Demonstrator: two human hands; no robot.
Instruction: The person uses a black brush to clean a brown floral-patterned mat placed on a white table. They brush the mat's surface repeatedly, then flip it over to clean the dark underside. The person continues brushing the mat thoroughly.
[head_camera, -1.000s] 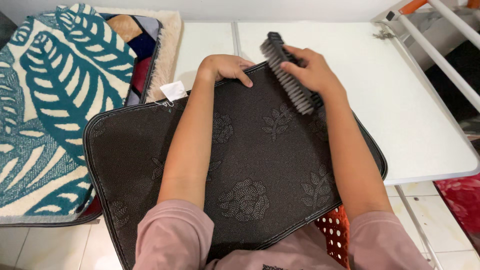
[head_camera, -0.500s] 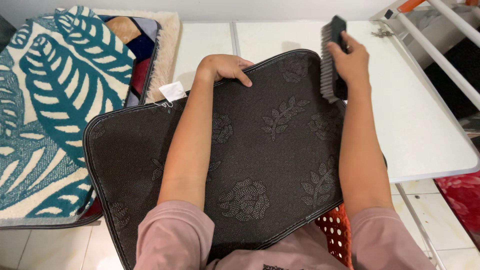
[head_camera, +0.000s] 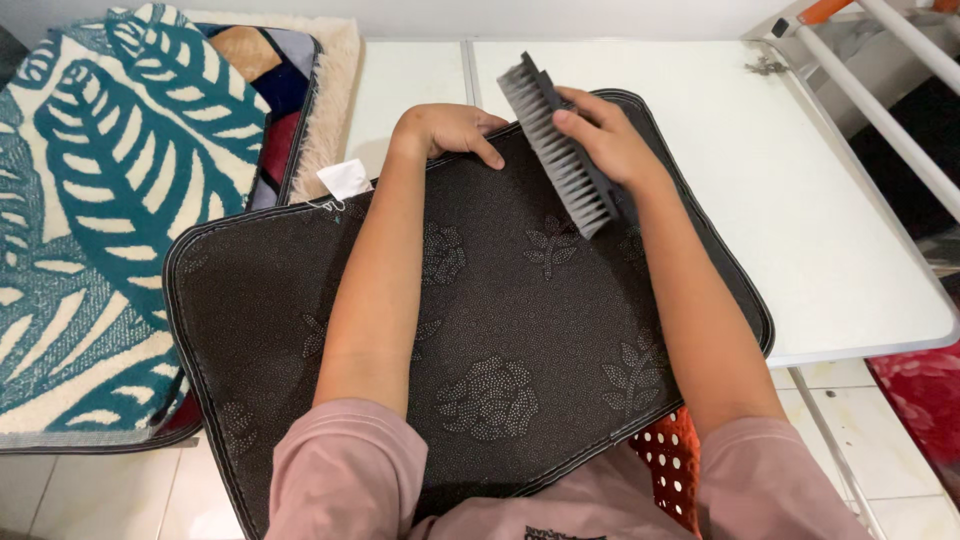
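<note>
We start with the grey scrubbing brush (head_camera: 560, 150), which our right hand (head_camera: 605, 135) grasps by its dark back, fingers wrapped over the top, bristles facing toward us and down. It lies slanted over the far part of the dark mat (head_camera: 480, 330), near the mat's far edge. Half a second ago the brush was lifted out past the mat's right far corner, standing almost on end above the counter (head_camera: 850, 230); a second ago it sat about where it is now. So it has swung out and come back, which we read as one stroke finished and another beginning on the same far strip, with the near part of the mat not under the brush in any of these views.

Our left hand (head_camera: 450, 130) is curled, knuckles up, fingers pressing down on the mat's far edge just beside the brush; it has not shifted across the three views, and the mat has stayed put under it. The mat lies with its dotted underside up, patterned with flowers and leaves, draped from the white counter toward our lap.

To the left, a leaf-patterned rug (head_camera: 100, 220) in teal and cream rests on other folded rugs. A small white label (head_camera: 345, 180) sticks out at the mat's left far corner. An orange perforated basket (head_camera: 670, 465) shows under the mat's near edge.
</note>
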